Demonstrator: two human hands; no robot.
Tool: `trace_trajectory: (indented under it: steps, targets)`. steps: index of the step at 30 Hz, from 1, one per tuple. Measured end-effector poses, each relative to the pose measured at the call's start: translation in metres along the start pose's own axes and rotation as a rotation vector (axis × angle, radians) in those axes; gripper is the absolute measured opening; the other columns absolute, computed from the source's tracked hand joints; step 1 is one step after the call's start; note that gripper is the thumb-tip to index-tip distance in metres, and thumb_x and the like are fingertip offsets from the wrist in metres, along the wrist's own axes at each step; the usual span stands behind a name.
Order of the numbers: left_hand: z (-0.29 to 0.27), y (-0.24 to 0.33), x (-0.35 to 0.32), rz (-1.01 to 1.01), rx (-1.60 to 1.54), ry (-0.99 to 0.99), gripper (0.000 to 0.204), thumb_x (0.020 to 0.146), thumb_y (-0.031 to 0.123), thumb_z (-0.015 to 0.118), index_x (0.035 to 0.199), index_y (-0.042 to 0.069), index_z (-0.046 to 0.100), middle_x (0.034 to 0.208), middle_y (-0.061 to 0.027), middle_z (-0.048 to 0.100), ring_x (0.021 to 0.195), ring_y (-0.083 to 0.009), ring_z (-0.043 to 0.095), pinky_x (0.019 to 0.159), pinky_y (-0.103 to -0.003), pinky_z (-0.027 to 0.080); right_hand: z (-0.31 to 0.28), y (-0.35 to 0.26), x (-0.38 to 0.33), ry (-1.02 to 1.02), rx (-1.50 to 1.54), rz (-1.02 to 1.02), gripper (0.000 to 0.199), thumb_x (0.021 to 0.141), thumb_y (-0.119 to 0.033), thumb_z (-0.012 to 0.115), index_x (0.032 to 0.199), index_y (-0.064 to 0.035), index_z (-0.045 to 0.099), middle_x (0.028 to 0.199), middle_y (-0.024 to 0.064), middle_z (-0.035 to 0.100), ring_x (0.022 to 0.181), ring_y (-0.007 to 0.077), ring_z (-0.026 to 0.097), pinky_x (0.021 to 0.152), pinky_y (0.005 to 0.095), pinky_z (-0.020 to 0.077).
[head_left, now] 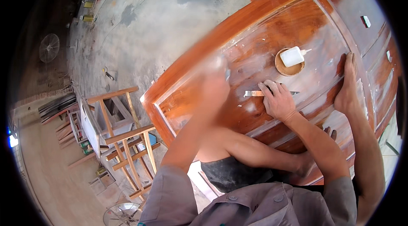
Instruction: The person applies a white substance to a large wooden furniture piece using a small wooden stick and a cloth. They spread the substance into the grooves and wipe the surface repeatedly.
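Observation:
A large reddish-brown wooden panel, dusted white in patches and framed by raised mouldings, lies under both hands. My left hand is over the panel's left part, near its outer border, and is smeared by motion. A pale greyish edge shows at its fingers, but I cannot make out what it is. My right hand rests on the panel, its fingers bent over a narrow flat tool with a light wooden handle. A thin metal end sticks out on the hand's other side. Beyond the right hand, a white squeeze bottle lies tilted in a round brown bowl.
My bare right foot presses on the panel at right; my left leg is folded across its near side. Small white pieces lie at far right. Wooden frames stand at left on the concrete floor, with fans beyond.

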State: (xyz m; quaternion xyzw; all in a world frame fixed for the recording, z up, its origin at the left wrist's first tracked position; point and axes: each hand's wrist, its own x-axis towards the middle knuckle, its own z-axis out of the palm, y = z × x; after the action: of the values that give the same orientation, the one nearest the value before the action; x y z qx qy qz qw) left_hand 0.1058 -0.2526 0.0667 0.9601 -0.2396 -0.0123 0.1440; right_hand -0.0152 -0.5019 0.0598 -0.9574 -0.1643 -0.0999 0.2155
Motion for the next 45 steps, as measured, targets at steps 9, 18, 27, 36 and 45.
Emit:
trace_trajectory:
  steps: [9,18,27,36,45]
  targets:
    - [-0.005,0.006,0.002,-0.097,-0.041,-0.019,0.049,0.100,0.010,0.060,0.148,0.003,0.054,0.148,-0.0275,0.055,0.142,-0.0456,0.046,0.119,-0.052,0.039,-0.003,0.004,-0.001,-0.013,-0.010,0.001,0.053,0.082,-0.012,0.066,0.134,-0.0068,0.061,0.126,0.0100,0.060,0.104,0.0273,0.061,0.089,0.0422,0.0488]
    - [-0.007,0.005,-0.002,-0.044,-0.093,0.083,0.049,0.096,0.006,0.062,0.145,0.001,0.057,0.147,-0.0284,0.055,0.141,-0.0458,0.047,0.121,-0.051,0.037,-0.002,0.005,-0.002,-0.017,-0.003,0.010,0.053,0.082,-0.013,0.065,0.135,-0.0075,0.061,0.125,0.0091,0.060,0.104,0.0265,0.060,0.088,0.0414,0.0484]
    - [-0.010,0.009,0.000,-0.087,-0.077,-0.022,0.048,0.099,0.006,0.059,0.146,0.000,0.055,0.146,-0.0289,0.056,0.140,-0.0472,0.048,0.120,-0.053,0.038,-0.006,0.003,-0.002,-0.031,0.013,0.017,0.052,0.083,-0.013,0.065,0.135,-0.0068,0.061,0.124,0.0094,0.059,0.104,0.0269,0.060,0.089,0.0420,0.0478]
    - [-0.013,0.014,0.004,-0.098,-0.041,-0.023,0.048,0.100,0.009,0.059,0.147,0.000,0.055,0.148,-0.0264,0.055,0.141,-0.0461,0.048,0.119,-0.052,0.039,-0.007,0.004,0.001,-0.004,0.005,0.005,0.050,0.083,-0.011,0.065,0.133,-0.0069,0.062,0.124,0.0099,0.060,0.102,0.0275,0.061,0.088,0.0424,0.0486]
    - [-0.012,0.006,0.002,-0.087,-0.114,0.022,0.049,0.101,0.010,0.059,0.149,0.003,0.052,0.149,-0.0270,0.054,0.142,-0.0460,0.046,0.120,-0.051,0.038,-0.007,0.002,0.000,0.007,0.008,0.001,0.051,0.082,-0.010,0.065,0.132,-0.0071,0.062,0.123,0.0095,0.060,0.101,0.0273,0.061,0.086,0.0421,0.0491]
